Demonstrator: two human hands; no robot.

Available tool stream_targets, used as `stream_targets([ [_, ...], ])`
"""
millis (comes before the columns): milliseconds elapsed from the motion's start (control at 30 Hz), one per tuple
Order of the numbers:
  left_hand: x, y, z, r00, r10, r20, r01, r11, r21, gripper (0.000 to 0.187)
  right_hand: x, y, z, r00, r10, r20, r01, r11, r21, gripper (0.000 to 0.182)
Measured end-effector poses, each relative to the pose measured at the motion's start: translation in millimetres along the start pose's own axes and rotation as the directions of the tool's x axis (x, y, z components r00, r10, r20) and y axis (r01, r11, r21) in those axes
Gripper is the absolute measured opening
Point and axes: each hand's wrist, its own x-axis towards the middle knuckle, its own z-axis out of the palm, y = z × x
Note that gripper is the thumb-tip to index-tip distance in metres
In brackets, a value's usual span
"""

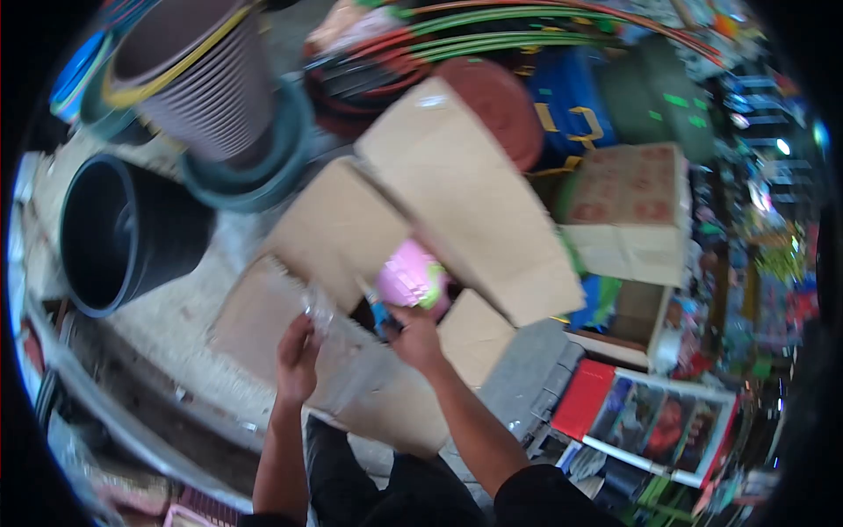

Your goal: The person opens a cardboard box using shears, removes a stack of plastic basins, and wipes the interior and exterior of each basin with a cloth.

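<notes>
A cardboard box (pixel 334 211) with its flaps spread out lies in front of me. In its opening sits a pink item (pixel 408 268) with some yellow-green on it, blurred. My right hand (pixel 415 335) is closed around a blue-handled cutter (pixel 379 314), its tip pointing up and left, beside the pink item. At the box's near left flap, my left hand (pixel 297 351) has its fingers pinched together on a strip of clear plastic (pixel 318 307). Motion blur hides the finer details of the fingers and the box's contents.
A black bucket (pixel 136 233) lies tilted at left, near stacked grey-brown pots (pixel 206 97) in a teal basin (pixel 294 158). At right are a printed carton (pixel 628 206), a grey crate (pixel 527 373) and a red-and-white box (pixel 654 422). Green and red hoops (pixel 518 26) lie behind.
</notes>
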Motion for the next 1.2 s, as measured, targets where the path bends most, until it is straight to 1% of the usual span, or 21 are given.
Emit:
stream_targets([
  [67, -27, 3, 34, 0.974, -0.105, 0.203, 0.167, 0.933, -0.32, 0.032, -33, 20, -25, 0.99, 0.022, -0.137, -0.019, 1.0, 0.024, 0.035],
  [100, -40, 0, 47, 0.952, -0.198, 0.231, 0.268, 0.908, -0.323, 0.032, -48, 19, -49, 0.988, 0.103, -0.119, -0.11, 0.993, -0.049, 0.035],
  [133, -53, -8, 58, 0.921, -0.295, 0.255, 0.367, 0.876, -0.312, 0.032, -64, 33, -65, 0.98, 0.113, -0.163, -0.122, 0.991, -0.049, 0.035],
  [167, -65, -31, 71, 0.922, -0.278, 0.271, 0.368, 0.849, -0.38, 0.028, -81, 52, -78, 0.956, 0.202, -0.212, -0.192, 0.979, 0.069, 0.035],
  [200, -73, -39, 87, 0.916, -0.266, 0.301, 0.367, 0.858, -0.359, 0.028, -100, 74, -89, 0.925, 0.29, -0.246, -0.245, 0.949, 0.196, 0.035],
  [267, -89, -48, 124, 0.828, -0.404, 0.388, 0.483, 0.866, -0.129, 0.026, -145, 122, -112, 0.843, 0.368, -0.393, -0.298, 0.927, 0.228, 0.034],
  [333, -103, -56, 171, 0.81, -0.393, 0.435, 0.471, 0.878, -0.084, 0.025, -187, 173, -137, 0.751, 0.443, -0.49, -0.351, 0.896, 0.272, 0.036],
  [400, -119, -57, 223, 0.798, -0.385, 0.464, 0.453, 0.89, -0.04, 0.024, -215, 218, -172, 0.668, 0.58, -0.466, -0.462, 0.814, 0.351, 0.035],
  [467, -128, -51, 281, 0.771, -0.273, 0.575, 0.337, 0.942, -0.005, 0.022, -222, 265, -208, 0.654, 0.464, -0.598, -0.423, 0.879, 0.22, 0.036],
  [533, -135, -79, 333, 0.807, -0.188, 0.56, 0.091, 0.976, 0.197, 0.02, -215, 301, -246, 0.671, 0.471, -0.573, -0.427, 0.877, 0.221, 0.036],
  [600, -139, -82, 397, 0.755, -0.251, 0.605, 0.125, 0.962, 0.243, 0.021, -199, 333, -274, 0.697, 0.309, -0.647, -0.269, 0.949, 0.165, 0.035],
  [667, -139, -90, 459, 0.739, -0.363, 0.567, 0.285, 0.932, 0.224, 0.031, -183, 356, -293, 0.702, 0.308, -0.642, -0.254, 0.951, 0.178, 0.034],
  [700, -139, -89, 488, 0.741, -0.359, 0.568, 0.275, 0.933, 0.231, 0.031, -175, 363, -303, 0.698, 0.308, -0.647, -0.247, 0.951, 0.186, 0.034],
  [767, -135, -86, 534, 0.786, -0.289, 0.547, 0.309, 0.949, 0.058, 0.041, -159, 379, -322, 0.715, 0.281, -0.64, -0.267, 0.956, 0.122, 0.031],
  [800, -130, -84, 549, 0.786, -0.284, 0.549, 0.295, 0.953, 0.07, 0.041, -152, 387, -331, 0.707, 0.283, -0.648, -0.259, 0.956, 0.136, 0.031],
  [867, -121, -83, 568, 0.804, -0.275, 0.526, 0.307, 0.951, 0.028, 0.045, -138, 400, -343, 0.727, 0.398, -0.559, -0.395, 0.909, 0.133, 0.03],
  [900, -112, -87, 571, 0.789, -0.277, 0.549, 0.352, 0.935, -0.034, 0.047, -133, 406, -349, 0.739, 0.48, -0.473, -0.473, 0.869, 0.143, 0.031],
  [933, -112, -79, 577, 0.79, -0.277, 0.548, 0.342, 0.94, -0.018, 0.047, -130, 414, -351, 0.737, 0.483, -0.473, -0.467, 0.87, 0.161, 0.031],
  [1000, -116, -55, 586, 0.798, -0.315, 0.513, 0.425, 0.899, -0.109, 0.051, -125, 430, -354, 0.799, 0.481, -0.36, -0.501, 0.865, 0.045, 0.028],
  [1133, -121, -59, 573, 0.829, -0.307, 0.468, 0.417, 0.896, -0.15, 0.054, -130, 437, -358, 0.892, 0.359, -0.274, -0.385, 0.922, -0.046, 0.035],
  [1200, -130, -62, 560, 0.874, -0.229, 0.428, 0.351, 0.908, -0.231, 0.06, -146, 418, -365, 0.85, 0.353, -0.391, -0.354, 0.932, 0.071, 0.04],
])
